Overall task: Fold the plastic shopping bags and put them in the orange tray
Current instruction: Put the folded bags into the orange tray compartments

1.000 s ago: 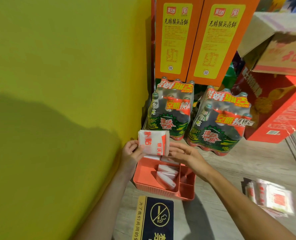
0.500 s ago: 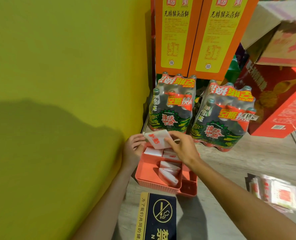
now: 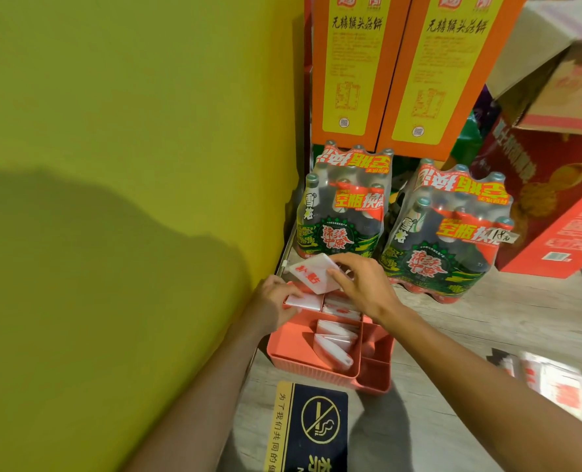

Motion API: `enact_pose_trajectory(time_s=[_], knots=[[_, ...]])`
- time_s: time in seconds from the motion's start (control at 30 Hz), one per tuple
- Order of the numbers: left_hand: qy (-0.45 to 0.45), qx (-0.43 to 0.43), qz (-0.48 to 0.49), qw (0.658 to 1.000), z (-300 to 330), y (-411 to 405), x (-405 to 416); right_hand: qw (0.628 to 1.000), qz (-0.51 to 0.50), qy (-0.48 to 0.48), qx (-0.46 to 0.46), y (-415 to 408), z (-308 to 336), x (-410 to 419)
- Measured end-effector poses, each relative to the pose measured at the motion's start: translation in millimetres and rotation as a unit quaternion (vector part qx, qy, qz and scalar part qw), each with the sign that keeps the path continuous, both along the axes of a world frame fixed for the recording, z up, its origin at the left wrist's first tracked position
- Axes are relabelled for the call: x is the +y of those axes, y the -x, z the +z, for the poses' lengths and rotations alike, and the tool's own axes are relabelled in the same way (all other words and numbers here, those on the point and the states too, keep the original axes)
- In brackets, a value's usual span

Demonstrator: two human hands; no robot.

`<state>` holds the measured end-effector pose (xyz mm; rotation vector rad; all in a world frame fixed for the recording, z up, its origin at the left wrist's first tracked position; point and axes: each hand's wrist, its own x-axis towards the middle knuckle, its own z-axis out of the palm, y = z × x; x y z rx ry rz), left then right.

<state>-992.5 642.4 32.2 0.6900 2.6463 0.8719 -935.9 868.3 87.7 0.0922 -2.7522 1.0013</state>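
The orange tray (image 3: 291, 356) sits on the floor against the yellow wall, with several folded white bags (image 3: 333, 342) standing in its compartments. My right hand (image 3: 361, 284) pinches a folded white bag with red print (image 3: 311, 274), tilted over the tray's far left corner. My left hand (image 3: 276, 299) rests at the tray's left rim, its fingers on a folded bag (image 3: 303, 301) that lies in the far left compartment. A blurred pile of flat unfolded bags (image 3: 555, 386) lies on the floor at the right.
Two shrink-wrapped packs of green bottles (image 3: 344, 212) (image 3: 449, 233) stand just behind the tray. Tall orange cartons (image 3: 395, 69) and a red box (image 3: 555, 206) rise behind them. A no-smoking floor sign (image 3: 313, 427) lies in front of the tray. The yellow wall (image 3: 112, 165) fills the left.
The folded bag has come down from in front of the bottles to the tray's far corner. My right hand has taken it over, and my left hand has dropped to the tray.
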Motion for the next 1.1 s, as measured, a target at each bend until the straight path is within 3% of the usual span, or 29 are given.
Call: enact_pose_trajectory(time_s=[0.13, 0.37, 0.53, 0.7, 0.8, 0.93, 1.1], knots=[[0.176, -0.069, -0.037, 0.981, 12, 4, 9, 1.0, -0.007, 0.013, -0.007, 1, -1, 4], [0.209, -0.11, -0.066, 0.969, 11, 13, 14, 0.999, -0.014, 0.034, -0.011, -1, -2, 7], [0.168, -0.122, -0.08, 0.975, 8, 21, 8, 0.999, -0.006, 0.034, -0.017, -2, -6, 7], [0.1, -0.002, -0.099, 0.99, -1, 2, 2, 0.999, 0.031, 0.015, -0.026, 1, -12, -6], [0.068, 0.033, -0.075, 0.994, -2, -10, -5, 0.998, 0.052, -0.031, -0.023, 2, -13, -11], [0.013, -0.001, -0.001, 1.0, -3, -25, -13, 0.99, 0.07, -0.12, -0.031, 10, -7, -20], [-0.019, 0.005, 0.013, 1.0, -10, -36, -18, 0.971, 0.083, -0.211, -0.071, 28, 2, -32]])
